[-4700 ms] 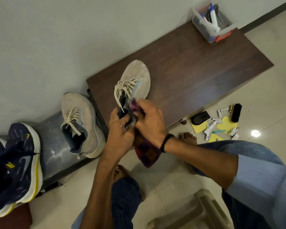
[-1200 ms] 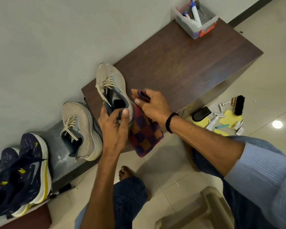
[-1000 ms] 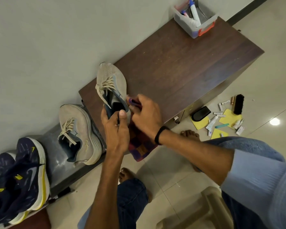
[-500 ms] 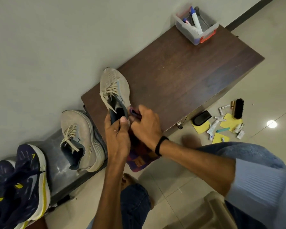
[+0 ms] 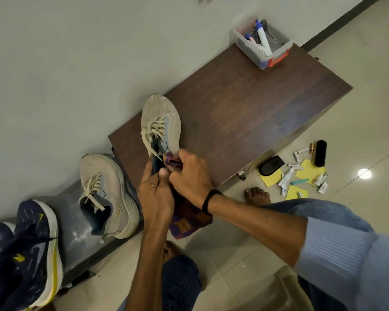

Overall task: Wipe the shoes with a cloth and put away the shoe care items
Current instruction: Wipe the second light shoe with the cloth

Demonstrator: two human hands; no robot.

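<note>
A beige sneaker (image 5: 162, 121) lies on the dark wooden bench (image 5: 245, 108), toe towards the wall. My left hand (image 5: 155, 194) grips its heel, thumb at the collar. My right hand (image 5: 190, 176) holds a purple-and-orange checked cloth (image 5: 189, 221) bunched against the shoe's right side near the collar; the rest of the cloth hangs below my hands. The matching beige sneaker (image 5: 106, 194) sits on a lower grey shelf (image 5: 76, 239) to the left. On the floor at right lie a black brush (image 5: 320, 153), a black applicator (image 5: 270, 165), yellow cloths (image 5: 310, 171) and several small tubes (image 5: 285, 179).
A clear plastic box (image 5: 264, 49) with markers stands at the bench's far right corner. A pair of navy sneakers (image 5: 25, 252) rests at the lower left. My bare feet (image 5: 257, 196) are on the tiled floor, and a beige stool (image 5: 288, 290) is at the bottom right.
Over the last second my right hand brought the cloth in against the shoe's side beside my left thumb and stayed there. My left hand kept its grip on the heel; the shoe turned slightly.
</note>
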